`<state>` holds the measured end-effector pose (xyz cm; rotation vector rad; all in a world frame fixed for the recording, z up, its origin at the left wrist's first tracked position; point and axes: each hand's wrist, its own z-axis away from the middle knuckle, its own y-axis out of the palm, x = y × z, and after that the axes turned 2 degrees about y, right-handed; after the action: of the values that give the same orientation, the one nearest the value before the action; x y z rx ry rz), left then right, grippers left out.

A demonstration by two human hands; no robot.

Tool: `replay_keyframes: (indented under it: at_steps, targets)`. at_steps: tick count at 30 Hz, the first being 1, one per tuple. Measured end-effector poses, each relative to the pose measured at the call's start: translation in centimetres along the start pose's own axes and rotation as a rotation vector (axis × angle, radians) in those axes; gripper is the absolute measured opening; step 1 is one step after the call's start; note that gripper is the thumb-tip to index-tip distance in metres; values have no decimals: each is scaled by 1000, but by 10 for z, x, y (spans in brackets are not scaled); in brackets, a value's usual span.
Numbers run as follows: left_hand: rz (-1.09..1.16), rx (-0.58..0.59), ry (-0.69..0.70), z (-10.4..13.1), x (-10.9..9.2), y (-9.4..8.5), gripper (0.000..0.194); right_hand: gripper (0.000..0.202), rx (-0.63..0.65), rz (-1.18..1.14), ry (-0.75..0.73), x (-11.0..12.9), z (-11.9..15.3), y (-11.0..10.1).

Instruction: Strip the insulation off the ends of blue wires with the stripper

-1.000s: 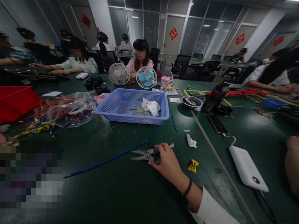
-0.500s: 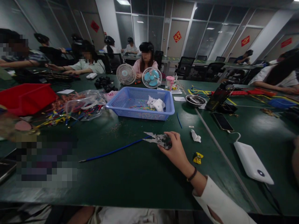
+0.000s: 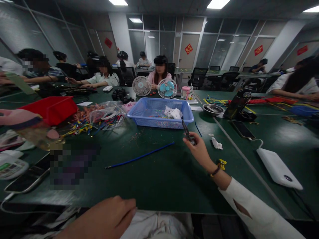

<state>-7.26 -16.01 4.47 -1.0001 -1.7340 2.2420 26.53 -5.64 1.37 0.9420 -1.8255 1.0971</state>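
My right hand (image 3: 198, 148) is closed around a pair of wire-stripping pliers (image 3: 187, 132), whose jaws point up and away from me, just in front of the blue basket. The grip is mostly hidden in my palm. To the left of that hand, a blue cable (image 3: 141, 156) lies slantwise on the green table (image 3: 159, 186), with a metal tip at its near end. Over the table's front edge is my left hand (image 3: 107, 214), fingers bent and close together; nothing shows in it.
Beyond the cable stands a blue mesh basket (image 3: 159, 122) holding white tissue and scraps. A red bin (image 3: 53, 109) and bundled cables (image 3: 84, 122) are at left. At right lie crumpled tissue (image 3: 216, 143), a yellow wrapper (image 3: 222, 164), a phone (image 3: 242, 128) and a power bank (image 3: 279, 169).
My right hand has lifted the pliers away from the cable's far end and turned their jaws from leftward to upward. My left hand has come into view at the bottom. The camera view has shifted.
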Motion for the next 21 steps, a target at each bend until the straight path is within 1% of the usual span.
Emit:
replay_keyframes:
  at_steps: [1,2,3,4,5,6,8,9,11,13,16,18,21]
  targets:
    - [26,53,49,-12,-13,-10,30,40,3,-32,27,1,-3,2]
    - [80,153,83,-25,-26,-21,33,42,2,-58,50,1,-6,3]
    - [114,175,91,-41,-38,-31,33,43,-4,-78,67,0,-9,5]
    - [141,148,101,-58,-48,-39,33,45,-12,-98,80,-1,-12,7]
    - [132,91,116,-76,-55,-46,31,46,-19,-119,88,-2,-15,9]
    - [107,25,133,-94,-60,-50,28,47,-23,-141,92,-3,-18,12]
    - [15,-56,176,-127,-63,-52,21,48,-27,-173,94,-5,-23,16]
    - [-56,-70,190,-141,-61,-51,17,48,-28,-182,94,-7,-24,17]
    - [-201,-94,173,-164,-55,-46,10,46,-31,-193,99,-10,-27,21]
    - [-279,-74,158,-177,-45,-39,9,45,-29,-204,107,-13,-28,23]
    - [-306,-61,159,-186,-29,-28,11,45,-35,-213,114,-21,-29,26]
    - [-334,-38,172,-188,-19,-19,15,47,-32,-220,121,-25,-29,27]
    - [-368,-35,210,-190,-4,-5,20,47,-28,-233,127,-29,-28,26]
